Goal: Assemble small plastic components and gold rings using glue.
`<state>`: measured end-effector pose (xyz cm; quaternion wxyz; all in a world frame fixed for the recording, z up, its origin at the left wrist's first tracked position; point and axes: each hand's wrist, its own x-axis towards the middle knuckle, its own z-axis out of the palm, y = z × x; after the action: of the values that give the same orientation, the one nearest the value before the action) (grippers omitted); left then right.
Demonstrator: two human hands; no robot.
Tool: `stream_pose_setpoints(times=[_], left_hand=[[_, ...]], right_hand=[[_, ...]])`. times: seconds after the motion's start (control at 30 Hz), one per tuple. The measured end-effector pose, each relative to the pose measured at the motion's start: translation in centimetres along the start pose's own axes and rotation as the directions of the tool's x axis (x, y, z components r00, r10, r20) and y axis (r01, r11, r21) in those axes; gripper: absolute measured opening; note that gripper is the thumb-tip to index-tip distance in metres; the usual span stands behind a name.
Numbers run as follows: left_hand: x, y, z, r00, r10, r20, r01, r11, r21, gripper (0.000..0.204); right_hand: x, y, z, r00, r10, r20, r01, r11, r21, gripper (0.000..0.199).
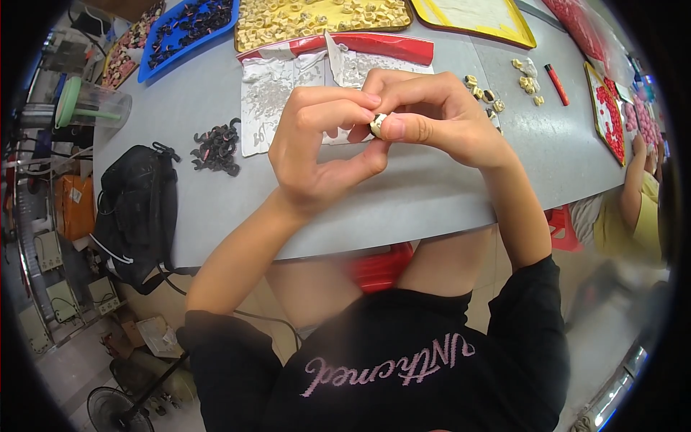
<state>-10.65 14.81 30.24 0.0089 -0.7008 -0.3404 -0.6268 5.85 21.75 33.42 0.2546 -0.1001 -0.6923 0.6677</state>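
Observation:
A small cream-and-black piece [376, 126] sits between my fingertips above the table. My right hand [439, 119] is closed on it, the thumb pressed against its near side. The index and middle fingertips of my left hand [309, 144] meet it from the other side, with the left thumb curled just below. My fingers cover part of the piece. Under my hands lies a white sheet [270, 93] with grey smears and a red strip [392, 47] along its far edge. Left of it is a heap of curved black pieces [216, 147]; right of my right hand are several cream-and-black pieces [475, 90].
Along the back stand a blue tray [146, 61] of black pieces, a tray [239, 32] of cream pieces and a yellow tray [529, 37]. A black bag [137, 209] and clear cup [93, 104] are left. Right are a red stick [556, 84], red-piece tray [596, 86] and co-worker's arm [633, 180].

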Motion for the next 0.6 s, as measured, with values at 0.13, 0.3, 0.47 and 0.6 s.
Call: stream_pose_setpoints(times=[0.13, 0.3, 0.47, 0.6], left_hand=[[0.04, 0.02, 0.11, 1.0, -0.012, -0.012, 0.012, 1.0, 0.001, 0.038], [0.1, -0.04, 0.02, 1.0, 0.002, -0.003, -0.002, 1.0, 0.002, 0.038], [0.03, 0.05, -0.04, 1.0, -0.002, 0.009, 0.002, 1.0, -0.007, 0.039], [-0.09, 0.01, 0.05, 1.0, 0.004, -0.03, -0.006, 0.999, -0.04, 0.042]], right_hand=[[0.01, 0.03, -0.03, 1.0, -0.003, 0.0, 0.003, 1.0, 0.002, 0.015], [0.07, -0.08, -0.06, 1.0, -0.011, 0.01, 0.011, 1.0, -0.005, 0.015], [0.09, -0.08, -0.05, 0.999, -0.026, 0.025, 0.027, 0.999, -0.022, 0.015], [0.03, -0.12, 0.13, 0.997, -0.078, 0.018, 0.079, 0.997, -0.019, 0.023]])
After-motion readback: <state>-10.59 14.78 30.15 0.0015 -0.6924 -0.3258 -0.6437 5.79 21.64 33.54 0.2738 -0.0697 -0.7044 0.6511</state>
